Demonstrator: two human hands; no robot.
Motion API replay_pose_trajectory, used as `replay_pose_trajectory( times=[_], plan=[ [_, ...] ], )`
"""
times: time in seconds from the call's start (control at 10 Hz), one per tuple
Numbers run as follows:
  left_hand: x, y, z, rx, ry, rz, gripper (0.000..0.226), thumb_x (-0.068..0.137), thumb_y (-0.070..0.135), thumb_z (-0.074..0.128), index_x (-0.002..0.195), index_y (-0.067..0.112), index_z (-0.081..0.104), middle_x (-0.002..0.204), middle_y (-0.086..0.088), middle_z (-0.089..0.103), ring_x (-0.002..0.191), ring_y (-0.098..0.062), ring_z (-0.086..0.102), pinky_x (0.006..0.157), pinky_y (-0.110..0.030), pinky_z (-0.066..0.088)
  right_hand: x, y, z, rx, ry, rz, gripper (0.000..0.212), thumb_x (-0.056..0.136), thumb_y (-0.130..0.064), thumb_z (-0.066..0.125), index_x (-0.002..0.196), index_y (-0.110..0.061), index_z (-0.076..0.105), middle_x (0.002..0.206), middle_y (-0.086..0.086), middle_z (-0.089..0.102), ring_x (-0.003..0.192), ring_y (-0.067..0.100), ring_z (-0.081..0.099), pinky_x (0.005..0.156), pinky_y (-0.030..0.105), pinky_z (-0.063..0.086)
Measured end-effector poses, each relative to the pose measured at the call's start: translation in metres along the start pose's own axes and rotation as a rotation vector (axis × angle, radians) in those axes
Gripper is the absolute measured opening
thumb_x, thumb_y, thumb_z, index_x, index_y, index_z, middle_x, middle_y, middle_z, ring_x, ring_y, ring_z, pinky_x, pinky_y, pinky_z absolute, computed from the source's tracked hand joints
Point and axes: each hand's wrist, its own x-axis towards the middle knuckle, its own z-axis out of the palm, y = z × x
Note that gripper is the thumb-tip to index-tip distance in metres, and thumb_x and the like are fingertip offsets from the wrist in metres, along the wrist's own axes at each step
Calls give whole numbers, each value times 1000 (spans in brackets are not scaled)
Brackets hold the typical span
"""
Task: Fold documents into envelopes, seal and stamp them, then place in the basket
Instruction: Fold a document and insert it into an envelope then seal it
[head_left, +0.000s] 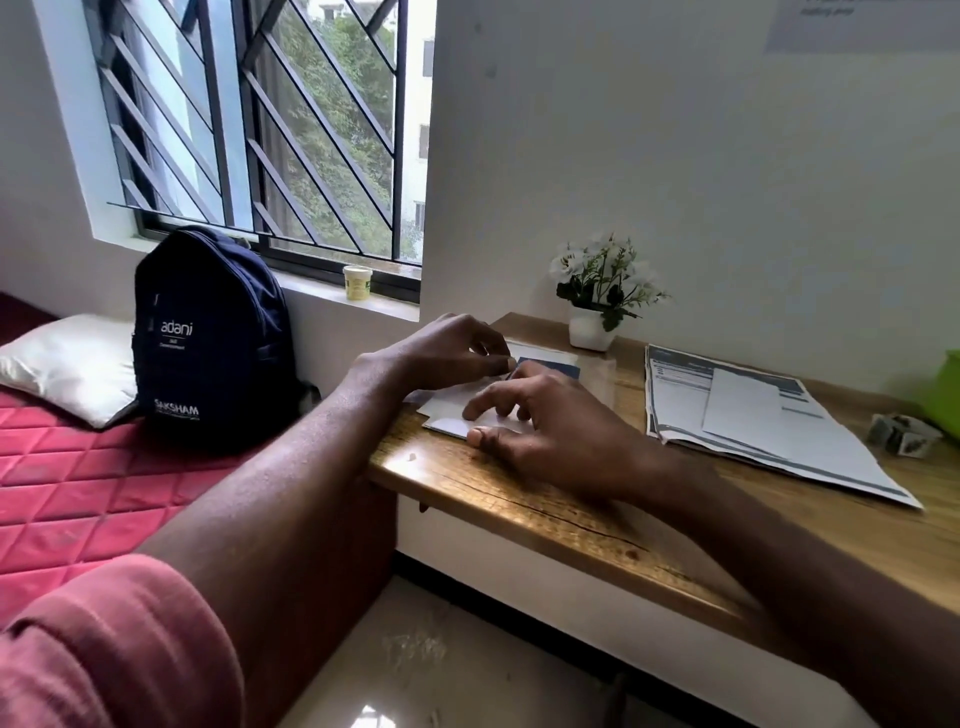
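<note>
Count: two bare hands, one white paper envelope (451, 410) under them, one loose stack of printed documents with blue-grey headers (748, 415), one small roll of stamps (906, 435), one green plastic basket (946, 395) cut off at the right frame edge, one white pot of white artificial flowers (597, 291).

Envelope lies flat at the left end of the wooden desk (519, 499); long axis runs from the near-left corner toward the far right, toward the flower pot. A blue-printed sheet (556, 364) shows at its far end; whether it sits inside the envelope, cannot tell.

Left hand (447, 348) at the envelope's far side, fingers curled down onto the paper edge, pinching or pressing, cannot tell which. Right hand (540, 415) on the near side, fingers spread and lying flat on the envelope, thumb at its near edge. Hands close together, fingertips nearly meeting over the paper.

Document stack lies well right of the hands; stamps and basket beyond it.

Also: navy backpack (208, 343) and white pillow (72, 364) on red quilted bedding (78, 493).
</note>
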Motion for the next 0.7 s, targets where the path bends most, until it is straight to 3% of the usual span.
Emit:
replay_pose_trajectory(
  times=[0.1, 0.2, 0.3, 0.4, 0.5, 0.6, 0.7],
  plan=[
    [-1, 2, -1, -11, -6, -13, 37, 85, 56, 60, 99, 29, 80, 101, 10, 77, 99, -7, 70, 94, -41, 58, 5, -5, -2, 56, 27, 18, 18, 88, -37, 78, 103, -27, 77, 113, -8, 55, 99, 3, 51, 80, 25, 43],
    [-3, 3, -2, -15, -23, -22, 49, 78, 63, 55, 101, 28, 80, 100, 10, 77, 99, -7, 71, 92, -40, 58, 7, -6, -1, 20, 7, 19, 28, 90, -42, 75, 115, -31, 73, 121, -5, 54, 105, 7, 52, 84, 28, 45],
    [-2, 2, -3, -33, -28, -24, 47, 78, 62, 57, 101, 28, 80, 101, 8, 77, 99, -10, 71, 92, -42, 59, 9, -10, 3, -63, -61, 43, 35, 93, -53, 65, 127, -44, 64, 139, -2, 45, 130, 18, 41, 105, 48, 44],
    [-3, 2, -3, -27, -20, -25, 47, 76, 60, 57, 99, 26, 80, 100, 7, 78, 99, -12, 72, 92, -43, 58, 12, -12, 6, -122, -100, 65, 37, 94, -56, 60, 131, -49, 57, 145, -2, 39, 138, 21, 32, 110, 57, 38],
    [-5, 7, -6, 5, -30, -39, 46, 76, 55, 55, 99, 23, 79, 99, 6, 78, 100, -15, 72, 91, -41, 58, 17, -16, 3, -77, -92, 60, 22, 92, -50, 67, 111, -41, 66, 133, 0, 45, 128, 20, 39, 104, 52, 43],
    [-1, 3, -4, 22, -32, -92, 35, 82, 40, 59, 104, 22, 78, 102, 1, 78, 101, -19, 71, 91, -39, 58, 25, -20, 0, -48, -97, 32, 17, 91, -38, 72, 106, -30, 71, 120, -2, 53, 115, 18, 50, 91, 37, 50],
    [19, -25, 8, 42, -39, -189, 26, 88, 33, 64, 108, 25, 78, 107, 2, 77, 102, -18, 72, 95, -41, 58, 28, -22, 0, -107, -135, -2, 31, 95, -41, 68, 125, -34, 66, 124, -5, 48, 120, 16, 45, 96, 36, 46]
  ],
)
